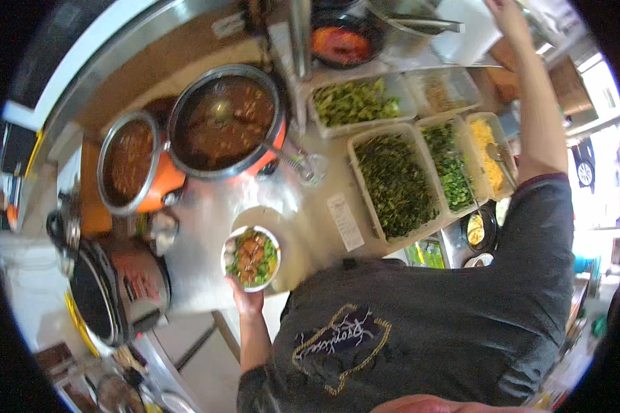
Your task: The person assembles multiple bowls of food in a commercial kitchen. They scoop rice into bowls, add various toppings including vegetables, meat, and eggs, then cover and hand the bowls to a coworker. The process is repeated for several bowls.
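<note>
My left hand (245, 297) is closed on the rim and side of a white bowl (280, 262), held over the steel counter. In the bowl lie brown meat chunks, chopped greens and some pale round pieces. My right arm stretches to the far right, where my right hand (504, 9) is partly cut off by the picture's edge. Beside that hand is a pale white sheet or board (470, 34), and its fingers do not show clearly. A large orange pot (277, 141) of brown stew, with a ladle handle (293, 164) sticking out, stands beyond the bowl.
A smaller orange pot (160, 180) and a rice cooker (141, 275) stand at the left. Clear tubs (359, 180) of dark greens, chopped herbs, pickled leaves and yellow shreds line the right. A black bowl of red sauce (344, 45) sits at the back. A paper slip (345, 221) lies on the counter.
</note>
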{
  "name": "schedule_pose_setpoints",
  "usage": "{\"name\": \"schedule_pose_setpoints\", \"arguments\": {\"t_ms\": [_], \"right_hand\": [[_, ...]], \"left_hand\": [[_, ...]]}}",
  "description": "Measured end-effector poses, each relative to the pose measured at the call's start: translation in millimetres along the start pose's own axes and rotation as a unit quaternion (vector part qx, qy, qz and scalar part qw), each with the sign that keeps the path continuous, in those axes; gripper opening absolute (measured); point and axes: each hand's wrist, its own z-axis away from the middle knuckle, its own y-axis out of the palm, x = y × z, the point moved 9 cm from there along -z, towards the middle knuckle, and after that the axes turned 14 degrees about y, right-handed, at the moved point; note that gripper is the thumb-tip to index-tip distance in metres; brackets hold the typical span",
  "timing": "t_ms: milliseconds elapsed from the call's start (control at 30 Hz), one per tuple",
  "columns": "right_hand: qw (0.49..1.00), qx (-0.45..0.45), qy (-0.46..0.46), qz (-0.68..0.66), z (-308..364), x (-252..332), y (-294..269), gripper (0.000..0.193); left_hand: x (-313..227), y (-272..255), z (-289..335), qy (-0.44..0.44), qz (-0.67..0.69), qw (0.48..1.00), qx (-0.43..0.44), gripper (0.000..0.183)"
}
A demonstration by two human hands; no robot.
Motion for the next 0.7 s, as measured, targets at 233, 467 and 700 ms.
{"name": "schedule_pose_setpoints", "arguments": {"t_ms": [233,467,700], "right_hand": [[0.946,0.122,-0.274,-0.126,100,23,46,0.034],[0.606,0.483,-0.572,-0.269,473,100,-34,0.03],[0.577,0.598,-0.229,-0.507,451,129,27,0.033]], "left_hand": [[26,-45,0,-0.027,-0.075,0.995,-0.06,0.078],[-6,-55,14,0.017,-0.25,0.951,-0.182,0.091],[-23,-57,22,0.083,-0.306,0.914,-0.253,0.072]]}}
